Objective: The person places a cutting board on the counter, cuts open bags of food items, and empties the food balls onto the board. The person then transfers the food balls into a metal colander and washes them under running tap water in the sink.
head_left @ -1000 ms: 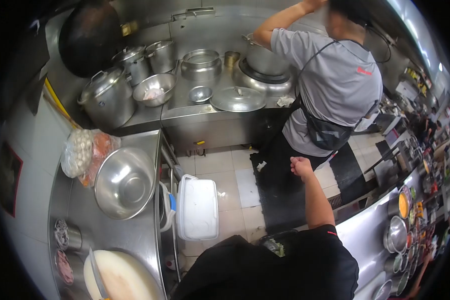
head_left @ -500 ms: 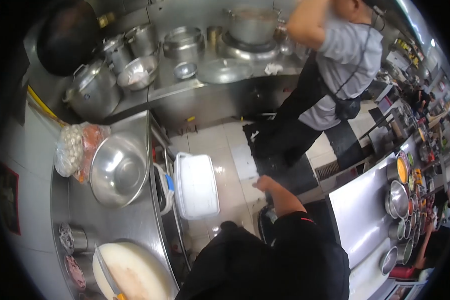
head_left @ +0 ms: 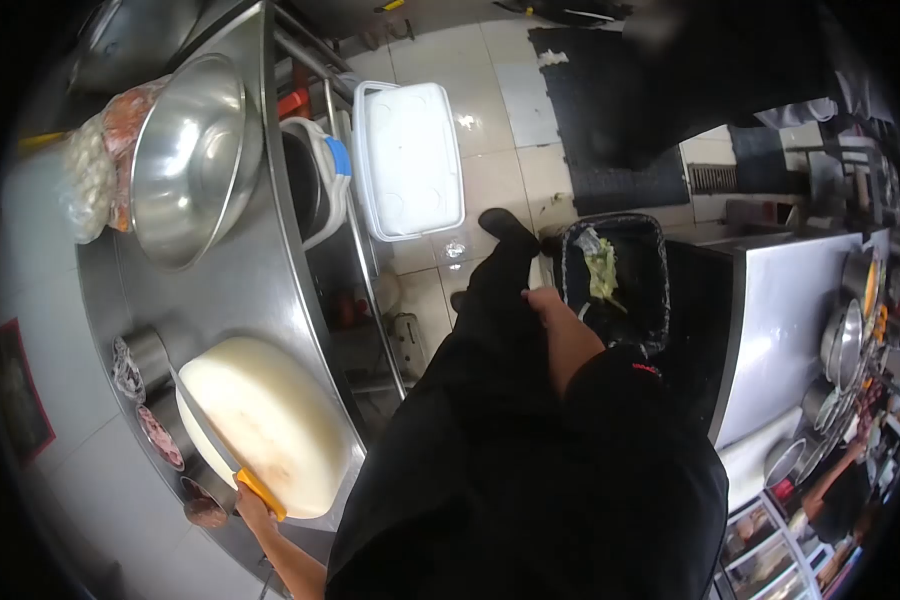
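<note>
At lower left, my left hand (head_left: 254, 503) is against the yellow handle of a knife (head_left: 206, 423); its fingers are too hidden to show a grip. The knife lies along the left edge of a thick round cutting board (head_left: 280, 425). My right hand (head_left: 544, 302) hangs low near the centre, fingers curled, beside a black-lined bin (head_left: 664, 285) with leafy scraps (head_left: 600, 268). Whether it holds anything is hidden. Left of the board stand metal containers, one with pink meat (head_left: 160, 437).
A large steel bowl (head_left: 192, 160) and bagged food (head_left: 92, 180) sit up the left counter (head_left: 255, 290). A white lidded tub (head_left: 410, 160) is beside the counter. Another person's dark clothing (head_left: 710, 70) shows at upper right. The right counter (head_left: 785, 330) holds several bowls.
The view has tilted down and toward the cutting board. My left hand has come into view at the knife handle. My right hand has lowered toward my body, and the bin now shows more fully.
</note>
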The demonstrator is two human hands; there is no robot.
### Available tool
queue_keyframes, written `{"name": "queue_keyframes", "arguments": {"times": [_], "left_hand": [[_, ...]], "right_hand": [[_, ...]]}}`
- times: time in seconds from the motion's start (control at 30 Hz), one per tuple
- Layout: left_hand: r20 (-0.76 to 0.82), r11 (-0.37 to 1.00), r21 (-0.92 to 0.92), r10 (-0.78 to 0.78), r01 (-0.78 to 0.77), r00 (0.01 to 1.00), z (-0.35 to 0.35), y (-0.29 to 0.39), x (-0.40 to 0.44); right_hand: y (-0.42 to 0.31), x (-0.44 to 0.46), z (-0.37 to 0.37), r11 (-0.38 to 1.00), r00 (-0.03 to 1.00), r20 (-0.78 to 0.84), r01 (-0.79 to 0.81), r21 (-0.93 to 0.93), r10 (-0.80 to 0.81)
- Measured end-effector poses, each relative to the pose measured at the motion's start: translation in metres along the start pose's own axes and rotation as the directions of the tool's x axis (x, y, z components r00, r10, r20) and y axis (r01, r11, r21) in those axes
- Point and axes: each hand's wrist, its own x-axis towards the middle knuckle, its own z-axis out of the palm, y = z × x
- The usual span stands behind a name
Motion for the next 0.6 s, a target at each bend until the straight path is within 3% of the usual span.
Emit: {"name": "queue_keyframes", "arguments": {"times": [0.07,0.13,0.2,0.3,0.4,0.5,0.53,0.6], "left_hand": [[-0.004,0.999,0.044,-0.018,0.018,1.000,-0.001,-0.005,0.012],[0.007,0.998,0.065,-0.003,0.003,1.000,-0.002,-0.005,0.016],[0.030,0.997,0.069,0.025,-0.027,0.999,-0.003,-0.004,0.006],[0.024,1.000,-0.001,0.029,-0.029,0.999,-0.001,-0.005,0.002],[0.038,1.000,-0.004,0.019,-0.019,0.999,-0.001,0.001,-0.004],[0.032,1.000,-0.006,0.025,-0.025,0.999,-0.005,-0.006,0.002],[0.068,0.984,-0.167,0.075,-0.063,0.995,-0.007,-0.021,0.014],[0.128,0.980,-0.181,0.113,-0.089,0.985,-0.008,-0.017,0.010]], "right_hand": [[-0.004,0.021,-0.009,0.973,0.996,0.042,-0.081,0.216,0.074],[-0.008,0.008,-0.021,0.880,0.986,0.159,-0.114,0.460,0.045],[-0.025,-0.041,-0.051,0.708,0.945,0.311,-0.152,0.689,-0.101],[-0.021,-0.043,-0.048,0.667,0.953,0.278,-0.126,0.734,-0.125],[-0.022,-0.036,-0.047,0.706,0.917,0.350,-0.117,0.698,-0.194],[-0.018,-0.023,-0.039,0.832,0.918,0.353,-0.047,0.553,-0.183],[-0.021,-0.031,-0.040,0.911,0.931,0.321,0.030,0.412,-0.176],[-0.042,-0.062,-0.041,0.984,0.940,0.313,0.094,0.153,-0.139]]}}
